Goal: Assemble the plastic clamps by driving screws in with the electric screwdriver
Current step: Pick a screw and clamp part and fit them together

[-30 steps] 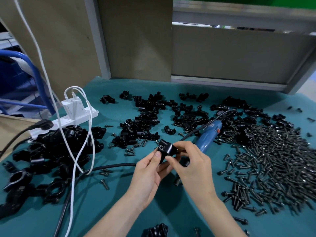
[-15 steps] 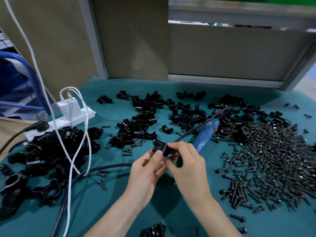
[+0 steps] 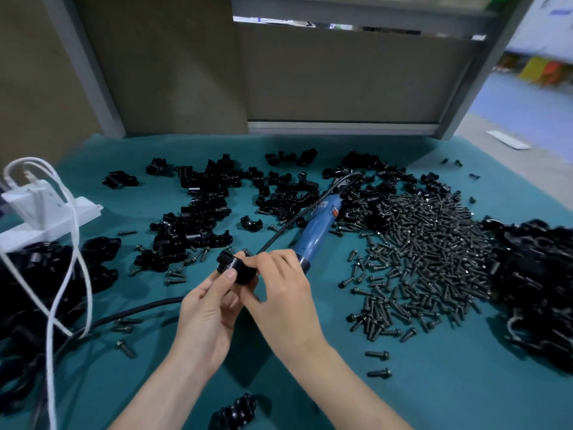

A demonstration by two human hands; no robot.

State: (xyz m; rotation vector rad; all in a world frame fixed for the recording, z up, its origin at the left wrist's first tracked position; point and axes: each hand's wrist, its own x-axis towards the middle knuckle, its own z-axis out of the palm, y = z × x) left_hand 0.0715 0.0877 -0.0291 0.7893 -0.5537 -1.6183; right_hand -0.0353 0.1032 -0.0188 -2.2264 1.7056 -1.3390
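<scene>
A black plastic clamp (image 3: 236,268) is held above the teal table between both hands. My left hand (image 3: 208,308) pinches it from below with the thumb on its front. My right hand (image 3: 283,290) grips it from the right side with curled fingers. The blue electric screwdriver (image 3: 317,226) lies on the table just behind my right hand, its black cord running off up to the right. A wide heap of dark screws (image 3: 424,252) spreads to the right of the screwdriver.
Loose black clamp halves (image 3: 201,212) are strewn across the middle back. Piles of black clamps lie at the left (image 3: 40,283) and the far right (image 3: 539,290). A white power strip (image 3: 46,212) with white cables sits at the left. A thick black cable (image 3: 130,311) crosses the table.
The camera has swung to the right, so the right-hand pile has come into view. Both hands keep hold of the clamp at about the same place.
</scene>
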